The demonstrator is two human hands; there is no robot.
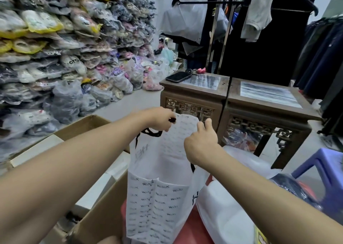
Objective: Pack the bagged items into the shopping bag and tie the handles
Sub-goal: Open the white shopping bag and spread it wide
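Behind the shopping bag (pixel 161 197) is a storeroom, with stacks of goods in plastic (pixel 65 48) far to its left and dark clothes (pixel 319 57) hanging far to its right. A carved wooden surface (pixel 196 93) stands behind the bag, and a phone (pixel 178 76) and keys (pixel 194 71) lie on it. The bag is white with small printed words and hangs upright in the middle of the view. The left hand (pixel 159 120) has a closed grip on the bag's top left edge, where a black handle (pixel 152 132) loops down. The right hand (pixel 201 141) pinches the top right edge, its grip closed on the thin material. White bagged items (pixel 224 217) lie just right of the bag, outside it. A cardboard box (pixel 104 217) stands just left of it.
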